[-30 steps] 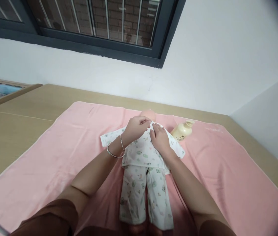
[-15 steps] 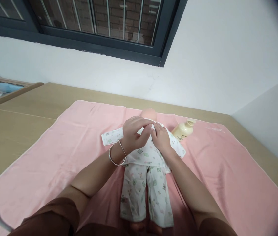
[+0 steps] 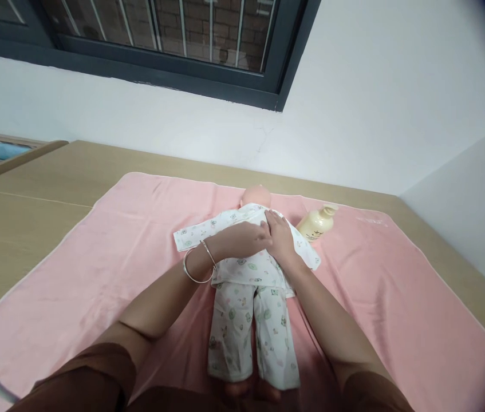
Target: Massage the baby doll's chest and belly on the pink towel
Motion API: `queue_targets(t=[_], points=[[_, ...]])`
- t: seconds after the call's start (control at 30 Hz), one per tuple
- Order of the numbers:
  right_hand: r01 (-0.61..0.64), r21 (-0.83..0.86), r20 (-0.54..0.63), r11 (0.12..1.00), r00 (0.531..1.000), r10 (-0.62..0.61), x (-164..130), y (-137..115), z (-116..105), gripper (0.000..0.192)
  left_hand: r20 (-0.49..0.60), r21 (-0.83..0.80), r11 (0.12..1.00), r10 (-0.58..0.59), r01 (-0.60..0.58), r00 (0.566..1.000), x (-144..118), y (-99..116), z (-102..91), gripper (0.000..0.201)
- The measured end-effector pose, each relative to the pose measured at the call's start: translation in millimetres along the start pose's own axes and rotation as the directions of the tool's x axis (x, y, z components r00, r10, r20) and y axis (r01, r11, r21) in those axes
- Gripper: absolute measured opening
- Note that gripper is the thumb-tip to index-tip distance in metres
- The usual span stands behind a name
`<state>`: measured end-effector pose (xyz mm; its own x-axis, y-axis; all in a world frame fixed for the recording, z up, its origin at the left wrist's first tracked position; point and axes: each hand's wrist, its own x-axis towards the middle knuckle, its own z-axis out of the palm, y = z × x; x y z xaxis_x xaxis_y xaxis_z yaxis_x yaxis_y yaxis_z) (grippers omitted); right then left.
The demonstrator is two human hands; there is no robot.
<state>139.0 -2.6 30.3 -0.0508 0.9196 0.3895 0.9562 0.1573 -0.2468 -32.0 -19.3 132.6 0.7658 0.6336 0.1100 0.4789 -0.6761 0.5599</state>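
A wooden platform [image 3: 31, 212] filled the lower scene beneath a white wall [image 3: 375, 103] and a dark-framed window [image 3: 160, 63] with bars over brick. A pink towel [image 3: 96, 269] covered most of the platform, spread flat from the far edge to the near edge of view.

On the middle of the towel lay a doll [image 3: 248, 286] on its back, head [image 3: 256, 196] toward the wall and feet toward the person, dressed in a white printed top [image 3: 246, 266] and matching trousers [image 3: 251, 332]. Its sleeves stretched out to either side.

Both forearms reached in from the near edge. The left hand [image 3: 242, 239] rested flat across the doll's chest, palm down, fingers stretched together and pointing right, pressing on the fabric rather than pinching it. Two silver bangles [image 3: 197, 264] hung at that wrist. The right hand [image 3: 280, 240] lay on the right side of the chest, fingers extended toward the doll's collar, flat on the cloth; the left fingertips touched it. Whether any fabric was caught under the right fingers could not be told. The doll's chest sat directly under both palms.

Just beside the doll's right sleeve, a cream pump bottle [image 3: 317, 224] lay tilted on the towel, apart from the hands.
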Motion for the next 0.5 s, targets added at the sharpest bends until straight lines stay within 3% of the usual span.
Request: queue_targets(t=[0.1, 0.2, 0.33, 0.43, 0.5], points=[[-0.042, 0.045, 0.007, 0.998, 0.999, 0.041, 0.3, -2.3, -0.8, 0.048, 0.157, -0.010, 0.999, 0.033, -0.032, 0.987, -4.8, -3.2, 5.2, 0.037], [-0.041, 0.069, 0.007, 0.997, 0.999, 0.041, -0.2, -4.6, -3.6, 0.049, 0.133, 0.042, 0.999, -0.017, 0.011, 0.991, -2.7, -9.0, 9.8, 0.041], [-0.038, 0.082, 0.014, 0.996, 0.999, 0.037, -0.7, -5.8, -6.3, 0.049, -0.152, 0.171, 0.969, -0.153, 0.179, 0.976, 13.5, -28.2, 17.6, 0.031], [-0.038, 0.081, 0.012, 0.996, 0.999, 0.038, -0.4, -6.4, -7.1, 0.049, -0.422, 0.217, 0.938, -0.161, 0.272, 0.892, 27.7, -50.6, 30.4, 0.019], [-0.037, 0.080, 0.012, 0.996, 0.999, 0.036, -0.1, -6.6, -7.1, 0.049, -0.536, 0.223, 0.916, -0.171, 0.334, 0.827, 33.8, -65.2, 40.5, 0.022]])
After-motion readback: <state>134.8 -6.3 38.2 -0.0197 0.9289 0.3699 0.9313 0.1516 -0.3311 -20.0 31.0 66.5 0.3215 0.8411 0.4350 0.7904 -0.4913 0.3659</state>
